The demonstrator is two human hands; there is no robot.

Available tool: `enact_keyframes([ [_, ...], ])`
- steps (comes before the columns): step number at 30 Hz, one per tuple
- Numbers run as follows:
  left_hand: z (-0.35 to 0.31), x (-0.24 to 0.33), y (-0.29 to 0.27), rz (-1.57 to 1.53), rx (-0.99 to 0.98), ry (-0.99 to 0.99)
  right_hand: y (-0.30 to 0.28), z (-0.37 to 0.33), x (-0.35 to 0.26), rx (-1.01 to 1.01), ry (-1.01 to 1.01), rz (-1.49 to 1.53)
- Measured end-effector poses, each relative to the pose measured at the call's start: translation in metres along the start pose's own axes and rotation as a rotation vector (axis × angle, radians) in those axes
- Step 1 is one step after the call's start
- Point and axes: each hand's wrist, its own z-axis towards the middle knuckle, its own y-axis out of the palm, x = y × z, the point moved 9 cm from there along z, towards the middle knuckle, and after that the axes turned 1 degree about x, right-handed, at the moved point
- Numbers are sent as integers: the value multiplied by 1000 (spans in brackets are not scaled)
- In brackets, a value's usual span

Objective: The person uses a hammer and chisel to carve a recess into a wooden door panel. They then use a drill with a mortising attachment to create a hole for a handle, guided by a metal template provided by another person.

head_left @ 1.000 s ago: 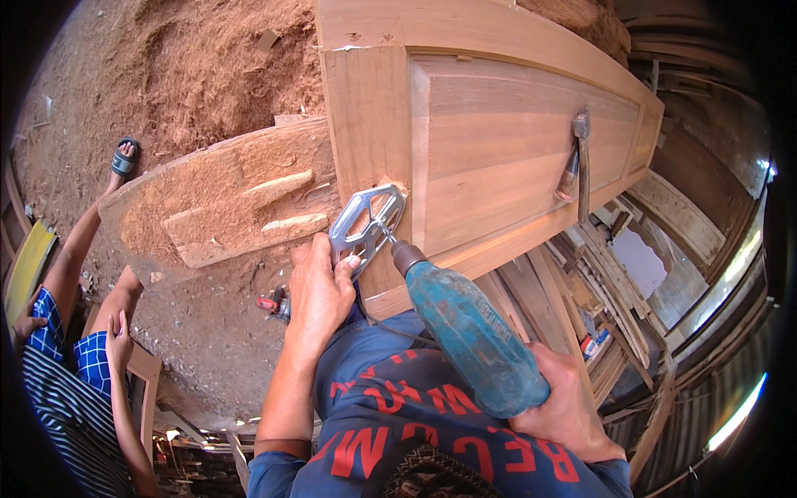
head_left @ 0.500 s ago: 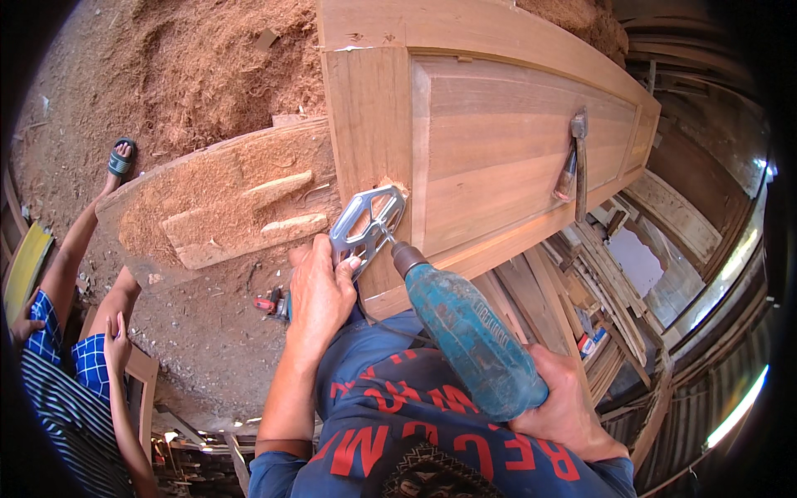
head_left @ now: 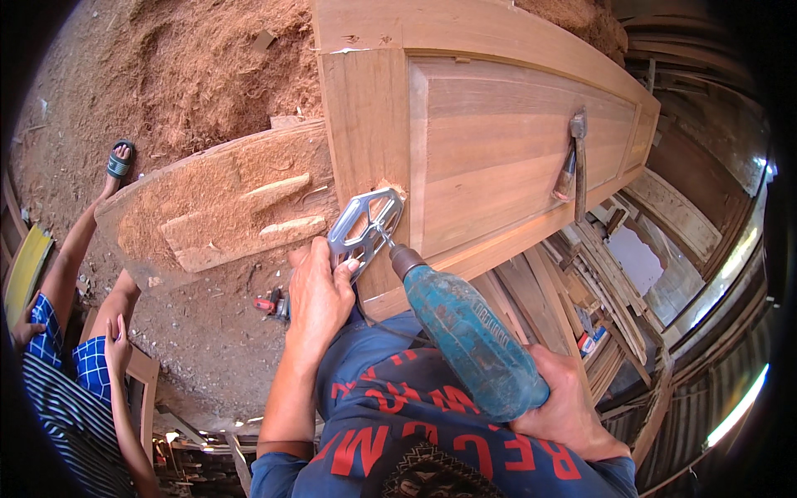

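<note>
My left hand (head_left: 322,282) grips the near end of a silver metal plate with cut-out openings (head_left: 365,226), which lies against the end of a wooden panel door (head_left: 365,116). My right hand (head_left: 560,398) is wrapped round the rear of a worn blue power drill (head_left: 469,340); its trigger is hidden. The drill's bit points up and left and meets the plate at one of its openings. A little wood dust lies at the plate's far edge. On the door's panel, to the right, rest a hammer (head_left: 579,158) and a chisel-like tool with a dark handle (head_left: 565,176).
A dusty wooden plank (head_left: 232,187) with loose wood pieces extends left of the door. Heaped shavings (head_left: 199,66) lie beyond it. A red-and-black power tool (head_left: 270,304) is on the ground. At the left sits another person (head_left: 75,390). Stacked boards (head_left: 598,290) stand at the right.
Almost nothing differs. The drill, the plate and both hands keep their places, with only a very slight shift of the whole view.
</note>
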Motion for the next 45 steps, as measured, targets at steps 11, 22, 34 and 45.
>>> enact_keyframes([
  [11, 0, 3, -1, 0, 1, -5, -2, 1, -1, -4, 5, 10],
  [22, 1, 1, 0, 17, -9, -18, -2, 2, -1, -21, 16, 27],
  [34, 1, 3, -2, 2, 0, -9, -1, 1, 5, -8, -1, 14],
  [45, 0, 2, -1, 2, -16, -29, 0, 1, 7, -7, -21, 13],
])
